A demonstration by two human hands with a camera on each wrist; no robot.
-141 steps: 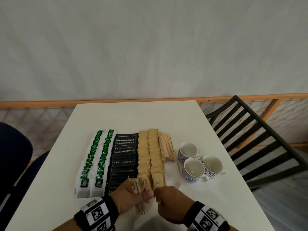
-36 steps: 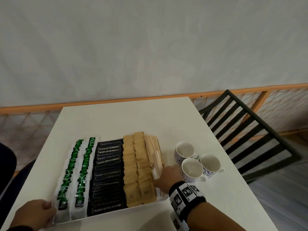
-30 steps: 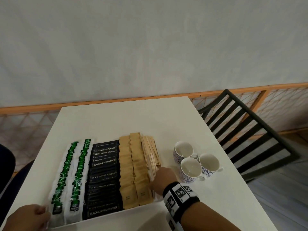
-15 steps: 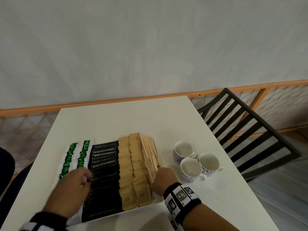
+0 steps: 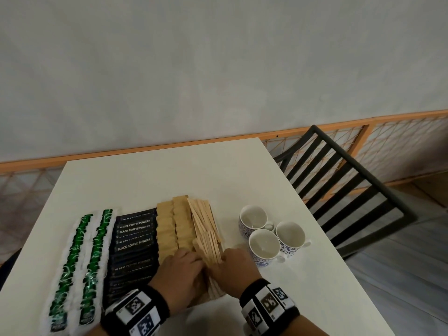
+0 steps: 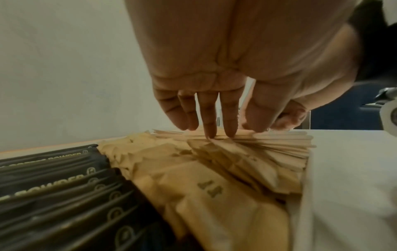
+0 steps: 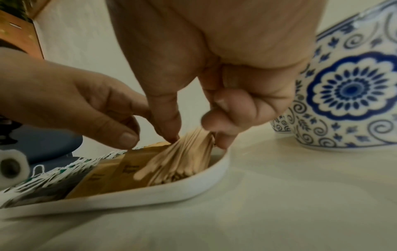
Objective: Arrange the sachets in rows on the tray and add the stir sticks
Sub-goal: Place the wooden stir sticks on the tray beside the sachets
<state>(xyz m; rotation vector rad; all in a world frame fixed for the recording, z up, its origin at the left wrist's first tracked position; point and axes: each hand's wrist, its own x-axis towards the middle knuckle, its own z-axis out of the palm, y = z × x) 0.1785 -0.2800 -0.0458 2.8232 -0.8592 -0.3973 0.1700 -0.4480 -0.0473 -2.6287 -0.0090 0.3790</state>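
Head view: the counter (image 5: pixel 150 180) carries the white tray (image 7: pixel 176 193) at lower left of the frame, filled with rows of green-and-white sachets (image 5: pixel 80 253), black coffee sachets (image 5: pixel 133 248) and brown sachets (image 5: pixel 174 229). The stir sticks (image 5: pixel 206 231) lie along the tray's right edge, fanned and uneven. Three patterned cups (image 5: pixel 269 236) stand just beside the tray, to its right.

The left hand (image 5: pixel 179 275) is extended, straight fingertips (image 6: pixel 210 130) pressing down on the stick pile. The right hand (image 5: pixel 232 270) has curled fingers (image 7: pixel 223 117) pinching the near ends of the sticks.

Risks, in order of consequence:
- The right wrist sits close to the nearest cup; an outward sweep may knock it.
- Uneven pressure may splay the sticks over the tray rim.
- Sideways pushing may disturb the adjacent brown sachets.
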